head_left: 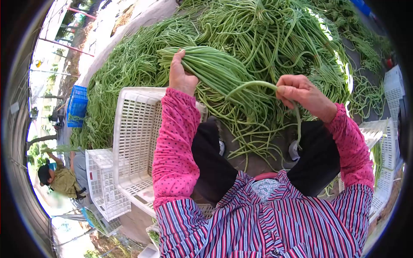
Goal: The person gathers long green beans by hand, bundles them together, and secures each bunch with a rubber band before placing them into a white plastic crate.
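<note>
A thick bunch of long green beans (215,66) is gripped near one end by my left hand (181,75), thumb pressed on top. The bunch slants down to the right across the front of a large bean pile (266,30). To its right, my right hand (301,91) pinches a single long bean (254,84) between thumb and fingers. That bean arches over from the bunch, and its tail hangs below my right hand. Loose beans (254,142) lie on the ground between my feet.
A white slatted crate (137,133) stands beside my left arm, with another white crate (101,176) farther left. A blue crate (77,106) is behind them. At right are more white crates (380,172). Another person (64,178) is at the far left.
</note>
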### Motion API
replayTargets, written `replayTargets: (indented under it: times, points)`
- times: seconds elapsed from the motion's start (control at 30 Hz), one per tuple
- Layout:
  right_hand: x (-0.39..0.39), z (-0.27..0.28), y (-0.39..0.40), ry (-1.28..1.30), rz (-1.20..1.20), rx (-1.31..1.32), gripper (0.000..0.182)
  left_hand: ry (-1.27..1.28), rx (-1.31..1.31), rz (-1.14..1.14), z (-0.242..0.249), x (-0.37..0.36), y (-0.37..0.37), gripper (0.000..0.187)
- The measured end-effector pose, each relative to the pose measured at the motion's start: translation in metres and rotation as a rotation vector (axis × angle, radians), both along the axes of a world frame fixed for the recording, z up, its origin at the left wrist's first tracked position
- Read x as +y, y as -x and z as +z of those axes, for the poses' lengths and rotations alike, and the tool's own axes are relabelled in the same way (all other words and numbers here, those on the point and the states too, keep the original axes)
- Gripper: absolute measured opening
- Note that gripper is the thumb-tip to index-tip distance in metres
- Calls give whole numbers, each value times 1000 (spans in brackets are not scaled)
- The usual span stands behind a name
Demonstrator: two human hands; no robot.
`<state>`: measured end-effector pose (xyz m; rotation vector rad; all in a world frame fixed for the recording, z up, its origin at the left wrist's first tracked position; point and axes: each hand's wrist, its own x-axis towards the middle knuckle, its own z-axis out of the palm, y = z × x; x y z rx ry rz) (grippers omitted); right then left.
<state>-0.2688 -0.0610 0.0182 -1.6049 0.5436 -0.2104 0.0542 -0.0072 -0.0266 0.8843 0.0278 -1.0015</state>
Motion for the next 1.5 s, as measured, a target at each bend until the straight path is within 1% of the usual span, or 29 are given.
replayTargets:
  times: [0.07, 0.13, 0.2, 0.27, 0.33, 0.37, 0.4, 0.47, 0.5, 0.53, 0.6, 0.63, 0.67, 0.73, 0.8, 0.87, 0.9, 0.93, 1.0, 1.03, 1.13, 1.17, 1.2, 1.27, 1.3, 1.33, 1.43, 1.47, 1.5]
  points:
    - [-16, -11, 5, -102, -140, -136, 25, 58, -108, -56, 16, 6, 13, 19]
    - [-14, -2, -1, -378, -276, -330, 21, 65, -140, -135, 20, 8, 19, 21]
    - [-20, 4, -2, -411, -319, -348, 18, 124, -337, -227, 27, 9, 30, 21]
    - [-21, 8, -6, -443, -361, -369, 15, 153, -361, -261, 43, 16, 51, 25]
    - [-21, 10, -15, -59, -357, -267, 17, 226, -568, -195, 51, 25, 71, 36]
    - [-22, -1, -25, 102, -364, -369, 24, 332, -726, -289, 46, 30, 70, 47]
    - [-21, 3, -29, 104, -374, -365, 24, 335, -722, -298, 50, 36, 79, 47]
    - [-17, 8, -39, 295, -302, -305, 28, 385, -940, -406, 62, 46, 100, 65]
    - [-16, 5, -45, 218, -247, -389, 28, 403, -956, -411, 61, 46, 101, 68]
    - [-15, 2, -46, 215, -246, -386, 28, 400, -953, -411, 59, 44, 100, 68]
    - [-13, 0, -49, 142, -136, -312, 28, 326, -855, -348, 56, 40, 91, 64]
    - [-11, -1, -50, 190, -145, -329, 27, 334, -788, -331, 52, 37, 84, 58]
    - [-9, -3, -53, 190, -141, -333, 27, 334, -792, -328, 52, 34, 80, 58]
    - [-7, -12, -59, 262, -128, -299, 26, 426, -655, -400, 53, 31, 75, 53]
    - [-6, -16, -62, 239, -91, -284, 25, 406, -643, -352, 50, 34, 76, 53]
    - [-1, -8, -62, 134, -81, -229, 32, 494, -568, -355, 50, 34, 76, 55]
    - [-2, -7, -62, 274, -77, -184, 41, 507, -538, -396, 55, 34, 74, 54]
    - [-1, -8, -64, 270, -73, -181, 41, 504, -535, -392, 57, 34, 77, 54]
    - [2, -11, -68, 466, -85, -231, 54, 466, -493, -240, 63, 35, 85, 43]
    - [0, -16, -71, 529, -53, -91, 63, 436, -490, -248, 59, 33, 84, 39]
    - [2, -15, -77, 532, -33, -176, 68, 464, -394, -325, 60, 30, 88, 38]
    - [2, -10, -72, 425, -39, -138, 59, 488, -370, -365, 62, 28, 90, 35]
    - [-1, -15, -76, 417, -39, -129, 59, 482, -359, -365, 59, 26, 90, 35]
    - [-13, -30, -82, 109, 65, -306, 49, 531, -328, -416, 52, 21, 88, 45]
    - [-14, -25, -80, 56, 95, -234, 38, 534, -347, -404, 51, 19, 91, 46]
    - [-14, -26, -79, 48, 94, -229, 38, 527, -340, -404, 48, 17, 90, 46]
    - [-13, -23, -74, -44, -13, -190, 29, 563, -381, -570, 49, 13, 84, 46]
    - [-14, -21, -73, -45, -11, -191, 29, 561, -382, -569, 50, 12, 86, 46]
    - [-14, -19, -72, -57, -42, -211, 29, 531, -454, -516, 50, 12, 90, 44]
